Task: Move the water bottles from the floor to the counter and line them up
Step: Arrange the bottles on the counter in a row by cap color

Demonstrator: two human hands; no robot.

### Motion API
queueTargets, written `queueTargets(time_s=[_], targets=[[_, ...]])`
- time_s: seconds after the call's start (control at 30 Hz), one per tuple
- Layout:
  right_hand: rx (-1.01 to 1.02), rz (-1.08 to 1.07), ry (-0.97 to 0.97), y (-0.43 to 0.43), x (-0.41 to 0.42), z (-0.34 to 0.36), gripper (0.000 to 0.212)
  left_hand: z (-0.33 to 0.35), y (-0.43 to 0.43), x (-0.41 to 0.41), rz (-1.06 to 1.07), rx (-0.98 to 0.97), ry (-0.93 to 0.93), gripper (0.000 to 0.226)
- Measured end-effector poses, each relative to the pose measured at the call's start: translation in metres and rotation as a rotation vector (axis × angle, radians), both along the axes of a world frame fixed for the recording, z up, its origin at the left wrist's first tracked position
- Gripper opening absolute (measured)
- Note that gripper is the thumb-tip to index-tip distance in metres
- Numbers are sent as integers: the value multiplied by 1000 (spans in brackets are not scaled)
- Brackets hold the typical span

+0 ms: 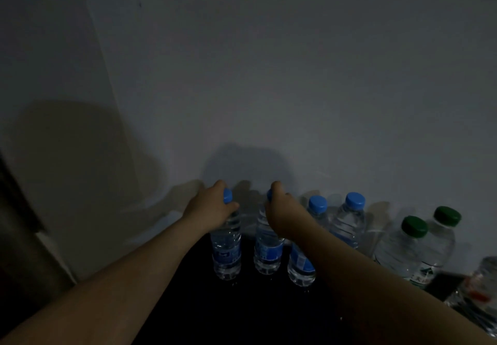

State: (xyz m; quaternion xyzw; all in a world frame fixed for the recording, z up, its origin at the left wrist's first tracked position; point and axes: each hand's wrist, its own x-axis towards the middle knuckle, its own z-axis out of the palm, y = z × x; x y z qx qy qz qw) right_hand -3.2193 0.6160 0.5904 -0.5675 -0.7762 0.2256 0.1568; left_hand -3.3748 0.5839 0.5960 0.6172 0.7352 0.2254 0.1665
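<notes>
At 8 o'clock in my view, at the left edge, there is a dark panel [16,223]; I cannot tell what it is.

My left hand [212,207] is between 6 and 7 o'clock. Its fingers are curled around the neck of the first blue-cap bottle [227,247], with the thumb just under the cap, so it grips this bottle from the top. The bottle is upright with its base at the dark counter [242,304]. I cannot tell if the base rests on the counter or is a little lifted.

Just to the right, between 5 and 6 o'clock, my right hand [282,210] holds the second blue-cap bottle [267,247] in the same way, with the fingers wrapped over its top, and only a small part of the blue cap shows. This bottle is also upright and near the first one, with a gap between them.

At 5 o'clock stands the third blue-cap bottle [301,266], just beside the second; my right forearm crosses in front of its middle. After it comes the fourth blue-cap bottle [348,223], close to the pale wall [269,75].

At 4 o'clock stand the first green-cap bottle [395,256] and the second green-cap bottle [441,242], just beside each other, both upright and untouched.

At the right edge, also near 4 o'clock, a red-label bottle [481,285] is partly cut by the frame. The picture is dark here and I cannot see its cap.
</notes>
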Motion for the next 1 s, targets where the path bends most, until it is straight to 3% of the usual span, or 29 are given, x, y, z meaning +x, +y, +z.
queueTargets(time_s=[0.23, 0.6, 0.83, 1.0], targets=[[-56, 10, 88, -5, -5, 7, 18, 0, -6, -7, -19, -51, -143, 37], [-15, -23, 145, -12, -1, 5, 20, -5, -7, -7, -66, -55, -190, 36], [-198, -17, 317, -12, -13, 5, 23, -9, -3, -8, -116, -75, -283, 23], [-213, -19, 349, -8, -19, 1, 22, -8, -2, -6, -143, -53, -297, 31]])
